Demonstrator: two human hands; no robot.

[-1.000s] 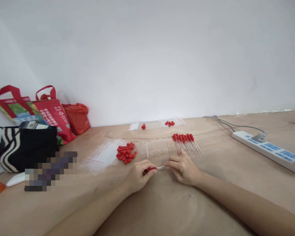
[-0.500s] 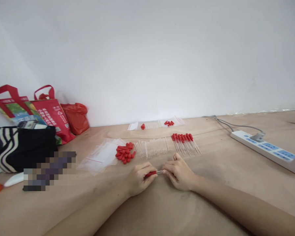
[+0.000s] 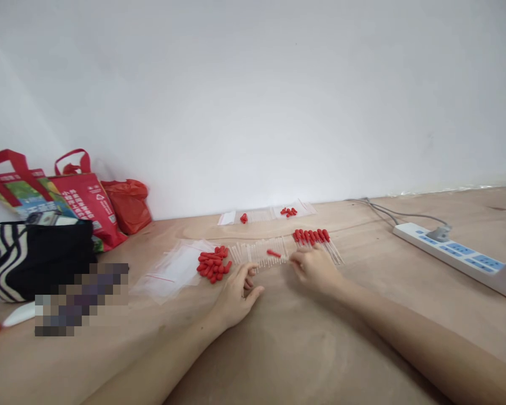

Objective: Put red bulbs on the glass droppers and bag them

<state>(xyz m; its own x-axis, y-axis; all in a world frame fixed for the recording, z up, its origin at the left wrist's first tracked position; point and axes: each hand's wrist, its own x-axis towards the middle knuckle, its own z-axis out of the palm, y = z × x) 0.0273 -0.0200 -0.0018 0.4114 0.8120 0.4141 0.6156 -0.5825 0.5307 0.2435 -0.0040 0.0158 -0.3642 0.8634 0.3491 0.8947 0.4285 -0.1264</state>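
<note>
My left hand (image 3: 239, 293) is open beside the clear sticks, its thumb held apart from its curled fingers. To its right, my right hand (image 3: 314, 267) pinches the clear end of a stick whose red rubber tip (image 3: 272, 253) points left, over the row of thin clear sticks (image 3: 253, 251). The clear part between tip and fingers is hard to make out. Just beyond my right hand lies a row of finished-looking red-tipped sticks (image 3: 311, 236). A pile of loose red rubber tips (image 3: 213, 264) lies left of the clear sticks.
Clear zip bags (image 3: 168, 273) lie left of the pile. More bags with red pieces (image 3: 289, 212) sit by the wall. A power strip (image 3: 459, 250) stands at right; red shopping bags (image 3: 88, 202) and a black striped bag (image 3: 46, 259) stand at left.
My left hand has let go of the red tip and opened, moving slightly up and left. My right hand has moved forward and right, carrying the red-tipped stick.
</note>
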